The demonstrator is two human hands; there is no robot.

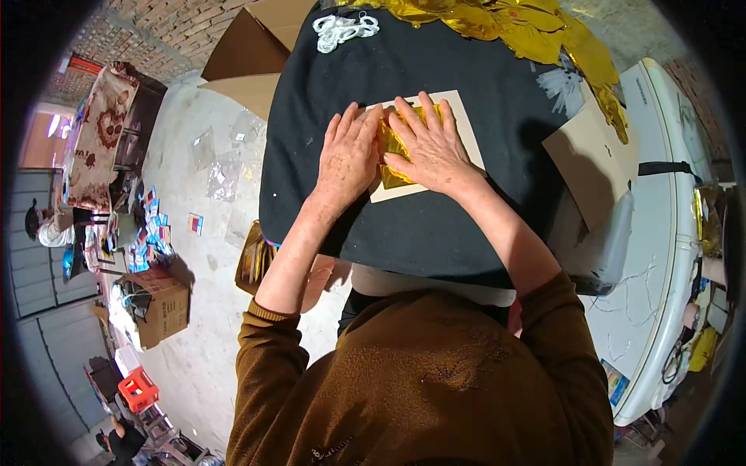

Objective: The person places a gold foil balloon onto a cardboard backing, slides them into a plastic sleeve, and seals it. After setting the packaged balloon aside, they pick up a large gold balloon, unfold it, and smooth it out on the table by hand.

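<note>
Left hand (347,161) lies flat at the gold foil's (394,179) edge, right hand (435,153) flat upon it, both unclenched; card (467,132) beneath.

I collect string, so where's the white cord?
In the head view, the white cord lies on the black cloth at its far left, near the golden foil heap.

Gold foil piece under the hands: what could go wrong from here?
The gold foil piece looks thin and wrinkled, so pressure from the right hand could crease or tear it.

The pale card beneath it lies on black cloth; an uneven push from the left hand or the right might skew it.

The gold foil heap trails past the cloth's edge, so it may slip off.
</note>
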